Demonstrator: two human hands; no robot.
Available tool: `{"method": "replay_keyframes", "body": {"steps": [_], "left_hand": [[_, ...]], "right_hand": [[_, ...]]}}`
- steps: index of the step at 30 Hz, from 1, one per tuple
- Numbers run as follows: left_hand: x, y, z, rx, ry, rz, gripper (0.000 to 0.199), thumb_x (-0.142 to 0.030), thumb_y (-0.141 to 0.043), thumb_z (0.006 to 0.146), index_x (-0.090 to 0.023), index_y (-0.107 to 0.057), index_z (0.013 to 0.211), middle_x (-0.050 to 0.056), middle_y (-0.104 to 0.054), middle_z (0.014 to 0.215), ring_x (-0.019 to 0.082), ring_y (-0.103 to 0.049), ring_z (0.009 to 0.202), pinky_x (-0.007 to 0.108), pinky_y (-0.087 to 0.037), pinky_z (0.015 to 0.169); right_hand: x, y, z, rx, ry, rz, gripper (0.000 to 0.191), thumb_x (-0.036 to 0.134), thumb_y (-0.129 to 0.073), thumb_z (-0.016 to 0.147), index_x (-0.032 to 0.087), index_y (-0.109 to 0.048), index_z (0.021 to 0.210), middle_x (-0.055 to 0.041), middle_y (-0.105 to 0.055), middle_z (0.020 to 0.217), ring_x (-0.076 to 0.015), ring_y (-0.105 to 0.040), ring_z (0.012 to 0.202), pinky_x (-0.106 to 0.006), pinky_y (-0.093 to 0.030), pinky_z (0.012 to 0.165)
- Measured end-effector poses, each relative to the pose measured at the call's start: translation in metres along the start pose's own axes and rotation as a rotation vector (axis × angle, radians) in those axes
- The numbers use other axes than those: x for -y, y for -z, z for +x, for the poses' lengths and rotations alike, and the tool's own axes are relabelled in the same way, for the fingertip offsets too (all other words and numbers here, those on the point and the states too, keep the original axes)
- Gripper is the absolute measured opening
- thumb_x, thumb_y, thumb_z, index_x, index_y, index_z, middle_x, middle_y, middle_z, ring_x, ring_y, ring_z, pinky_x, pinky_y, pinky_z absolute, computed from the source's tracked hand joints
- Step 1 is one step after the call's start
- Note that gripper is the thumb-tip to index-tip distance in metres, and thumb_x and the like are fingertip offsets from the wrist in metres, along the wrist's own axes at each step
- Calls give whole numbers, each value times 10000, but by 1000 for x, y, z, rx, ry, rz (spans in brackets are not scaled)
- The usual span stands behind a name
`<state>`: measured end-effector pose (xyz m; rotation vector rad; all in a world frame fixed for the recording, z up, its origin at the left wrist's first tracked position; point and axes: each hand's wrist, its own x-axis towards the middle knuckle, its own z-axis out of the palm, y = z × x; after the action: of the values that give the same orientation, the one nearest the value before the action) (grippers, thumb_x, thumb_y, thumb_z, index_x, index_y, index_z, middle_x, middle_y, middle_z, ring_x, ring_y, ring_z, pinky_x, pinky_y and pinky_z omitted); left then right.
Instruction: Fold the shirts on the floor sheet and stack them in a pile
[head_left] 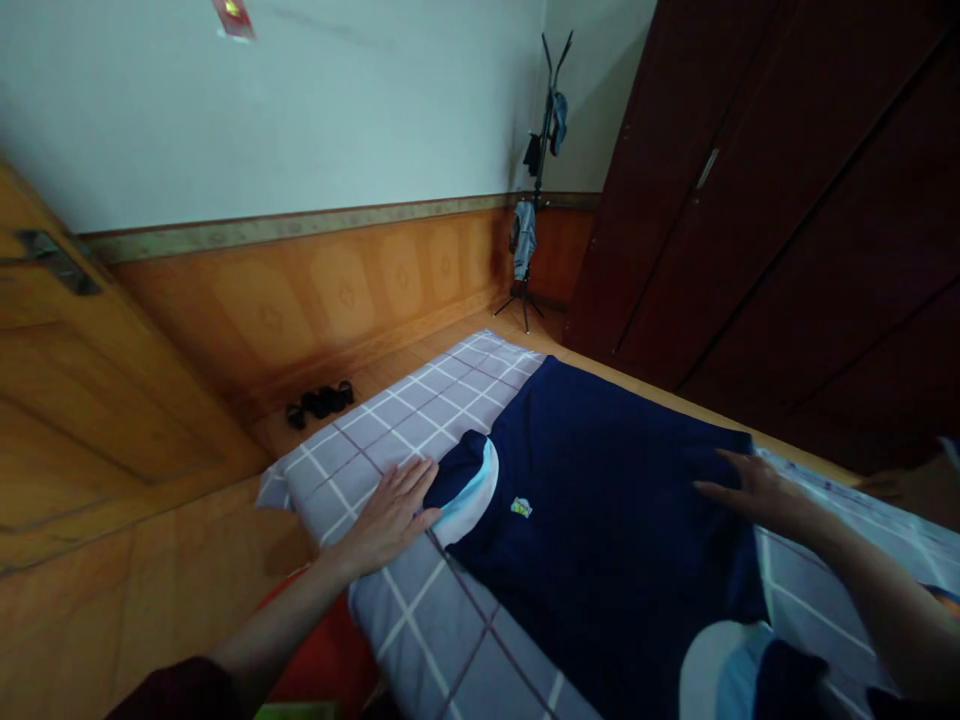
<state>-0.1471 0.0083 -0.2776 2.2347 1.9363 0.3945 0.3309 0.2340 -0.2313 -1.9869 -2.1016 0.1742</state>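
Note:
A dark navy shirt (600, 480) lies spread over a grey checked bedspread (420, 410). Its sleeves carry white and light blue bands, and a small badge sits on its front. My left hand (396, 508) rests flat with fingers spread at the edge of the left sleeve, partly on the bedspread. On the right, my right hand (750, 490) lies over the shirt's far right side, its fingers apart and holding nothing.
A wooden door (90, 400) stands at the left, with dark shoes (320, 402) on the floor beside the wall. Behind the bed are a coat rack (538, 180) with clothes and a dark red wardrobe (750, 200). Something red (322, 640) shows below the bed's near edge.

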Motion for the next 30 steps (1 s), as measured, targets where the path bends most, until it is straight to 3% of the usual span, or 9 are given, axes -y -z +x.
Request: {"method": "replay_keyframes", "body": {"steps": [3, 8, 11, 15, 20, 24, 27, 30], "left_hand": [[10, -3, 15, 17, -35, 56, 599, -500, -303, 963, -223, -201, 1485, 67, -230, 1536, 251, -163, 1420, 494, -104, 1146], [13, -3, 43, 56, -53, 87, 595, -497, -266, 971, -202, -205, 1483, 60, -208, 1541, 233, -140, 1426, 473, -84, 1147], [8, -5, 42, 46, -37, 110, 593, -484, -284, 968, -181, -237, 1475, 75, -208, 1541, 245, -138, 1426, 475, -89, 1145], [10, -2, 11, 26, -52, 125, 588, -461, -311, 962, -169, -251, 1469, 86, -219, 1540, 247, -152, 1422, 470, -86, 1149], [13, 3, -55, -38, 21, 142, 696, -529, -361, 930, -130, -209, 1480, 164, -162, 1543, 307, -149, 1416, 502, -149, 1130], [2, -5, -102, -29, -244, 180, 908, -683, -466, 814, -188, -135, 1499, 140, -200, 1538, 344, -204, 1395, 527, -131, 1130], [-6, 0, -107, 7, -370, 158, 965, -734, -566, 703, -247, -250, 1474, 101, -342, 1490, 349, -325, 1341, 522, -209, 1115], [-10, 17, -80, 54, -281, -47, 670, -619, -472, 852, -272, -381, 1418, 55, -469, 1411, 275, -462, 1256, 401, -373, 1055]], "right_hand": [[24, 0, -29, 205, 154, -83, 555, 341, -688, 770, 129, -529, 1258, -203, -516, 1314, -298, -529, 1167, -342, -418, 961], [57, -8, -73, 241, 270, -213, 609, 471, -573, 835, 152, -446, 1337, -152, -456, 1373, -312, -473, 1221, -387, -406, 991], [69, -8, -93, 225, 280, -287, 575, 475, -539, 852, 136, -472, 1312, -179, -474, 1334, -364, -478, 1193, -453, -433, 942], [80, 0, -128, 135, 322, -369, 562, 419, -596, 826, 125, -497, 1295, -201, -458, 1353, -382, -458, 1211, -478, -446, 932], [93, -11, -212, 39, 486, -286, 577, 362, -642, 774, 192, -511, 1309, -143, -413, 1432, -355, -378, 1305, -492, -375, 1038], [97, -32, -270, 32, 669, -203, 653, 327, -645, 740, 216, -464, 1357, -110, -421, 1435, -326, -411, 1294, -475, -457, 983], [98, -31, -278, 6, 734, -180, 655, 317, -639, 733, 135, -474, 1339, -161, -508, 1352, -333, -516, 1201, -457, -520, 908], [104, -14, -267, -13, 726, -126, 633, 229, -614, 731, 88, -459, 1329, -161, -615, 1218, -271, -612, 1074, -358, -555, 852]]}}
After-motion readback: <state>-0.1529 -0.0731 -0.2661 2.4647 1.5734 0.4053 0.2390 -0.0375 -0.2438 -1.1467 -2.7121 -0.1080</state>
